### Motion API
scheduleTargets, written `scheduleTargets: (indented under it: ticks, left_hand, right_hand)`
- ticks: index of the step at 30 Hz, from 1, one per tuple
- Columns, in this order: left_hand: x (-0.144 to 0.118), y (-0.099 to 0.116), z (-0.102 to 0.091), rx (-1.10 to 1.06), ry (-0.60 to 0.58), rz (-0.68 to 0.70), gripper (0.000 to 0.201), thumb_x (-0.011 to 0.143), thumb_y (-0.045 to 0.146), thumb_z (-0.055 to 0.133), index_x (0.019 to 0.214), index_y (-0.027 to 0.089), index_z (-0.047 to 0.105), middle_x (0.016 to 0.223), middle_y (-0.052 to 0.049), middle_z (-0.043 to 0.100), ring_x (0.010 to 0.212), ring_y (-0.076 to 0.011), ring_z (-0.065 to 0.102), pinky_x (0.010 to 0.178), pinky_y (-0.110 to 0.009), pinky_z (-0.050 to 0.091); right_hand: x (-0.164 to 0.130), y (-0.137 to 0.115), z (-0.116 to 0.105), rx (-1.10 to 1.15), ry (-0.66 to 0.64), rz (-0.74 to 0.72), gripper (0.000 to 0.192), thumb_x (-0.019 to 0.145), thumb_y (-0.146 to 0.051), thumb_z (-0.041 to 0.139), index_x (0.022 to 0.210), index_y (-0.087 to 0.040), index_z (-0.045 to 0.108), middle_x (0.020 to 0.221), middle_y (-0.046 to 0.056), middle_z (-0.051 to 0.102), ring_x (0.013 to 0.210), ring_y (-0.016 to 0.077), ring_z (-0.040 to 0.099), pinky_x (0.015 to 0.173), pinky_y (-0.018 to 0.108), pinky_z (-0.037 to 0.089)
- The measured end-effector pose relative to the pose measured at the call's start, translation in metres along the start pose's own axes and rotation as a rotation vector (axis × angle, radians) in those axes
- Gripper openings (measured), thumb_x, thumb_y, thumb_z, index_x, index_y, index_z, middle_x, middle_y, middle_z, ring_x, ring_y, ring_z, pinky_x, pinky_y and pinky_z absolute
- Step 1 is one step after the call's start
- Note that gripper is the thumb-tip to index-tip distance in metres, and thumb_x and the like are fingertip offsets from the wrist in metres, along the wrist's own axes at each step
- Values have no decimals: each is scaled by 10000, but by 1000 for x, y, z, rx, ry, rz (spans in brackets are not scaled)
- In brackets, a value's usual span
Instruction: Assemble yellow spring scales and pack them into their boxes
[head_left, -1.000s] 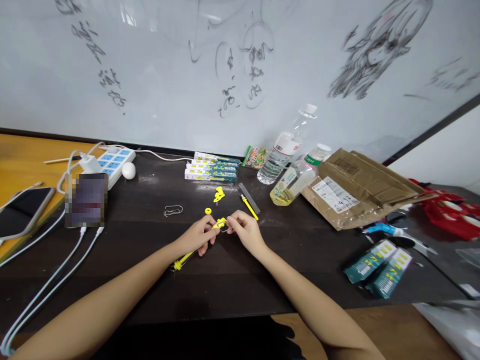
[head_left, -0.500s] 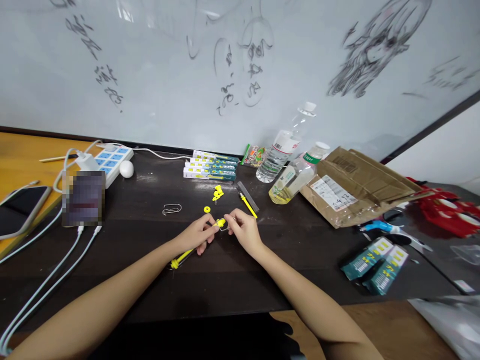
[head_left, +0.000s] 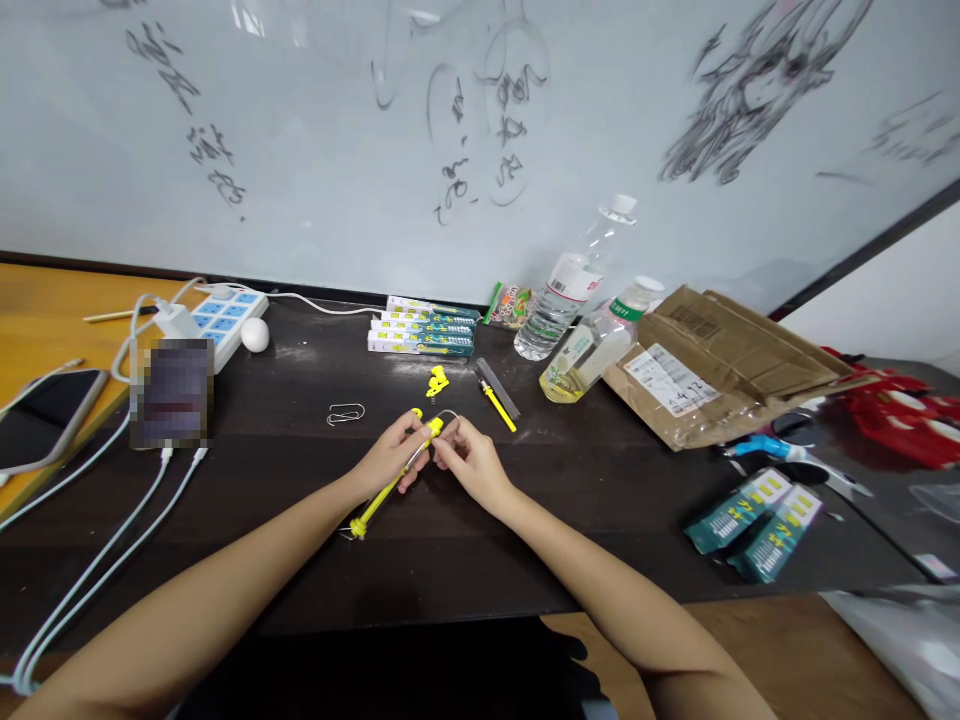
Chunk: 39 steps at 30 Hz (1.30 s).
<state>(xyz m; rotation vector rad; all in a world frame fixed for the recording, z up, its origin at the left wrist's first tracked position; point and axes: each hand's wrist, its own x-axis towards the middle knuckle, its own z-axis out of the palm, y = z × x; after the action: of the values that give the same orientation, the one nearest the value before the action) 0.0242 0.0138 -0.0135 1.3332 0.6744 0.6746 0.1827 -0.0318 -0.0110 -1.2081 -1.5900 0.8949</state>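
My left hand [head_left: 391, 455] is closed around a slim yellow rod-shaped tool [head_left: 375, 508], which slants from its lower left end up to a yellow tip [head_left: 434, 427] at my fingers. My right hand [head_left: 478, 468] is pinched beside that tip on a thin bent metal wire [head_left: 448, 412], which arches above the fingertips. Whether the wire is joined to the tip I cannot tell. Just beyond the hands lie small yellow plastic parts [head_left: 437, 381]. A bent wire hook [head_left: 346, 413] rests to the left, and a short yellow-and-black rod [head_left: 498, 404] to the right.
Slim boxes [head_left: 420, 340] lie stacked at the back. Two bottles, one of water [head_left: 559, 305] and one of yellowish liquid [head_left: 592, 355], stand before a cardboard parcel [head_left: 675, 375]. Two green boxes [head_left: 776, 535] and blue-handled scissors [head_left: 757, 448] are at right; a power strip [head_left: 236, 318] and cables at left.
My right hand has shifted slightly left and closer to the tool's tip, and the wire now arches over its fingers. The tool has turned a little, showing more of its shaft.
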Motion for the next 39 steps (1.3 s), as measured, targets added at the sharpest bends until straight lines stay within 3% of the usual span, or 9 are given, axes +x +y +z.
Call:
scheduleTargets:
  ticks: [11,22,39]
  left_hand:
    - [2,8,6,-259,-30,-191,371,817,537,542,853,176,464,481,89,435,271,-32,330,270,-137,279]
    - [3,4,6,-445,-113,-453,369,954,418,315,741,159,469,457,88,330,244,-22,226,252,-133,199]
    - [0,0,-4,-671,-371,-434,347,974,387,288,843,140,494,430,105,309,211,-36,191,210,-130,181]
  right_hand:
    - [7,-1,-8,214,-107,65,273,855,-463,536,829,-215,425,670,-21,592,603,111,585,620,271,527]
    - [13,1,-13,329,-181,167,333,780,-459,621,752,-204,409,495,-62,582,418,76,535,450,191,452]
    - [8,-7,-14,453,-230,254,345,774,-448,637,772,-197,401,516,-76,613,431,75,573,499,246,568]
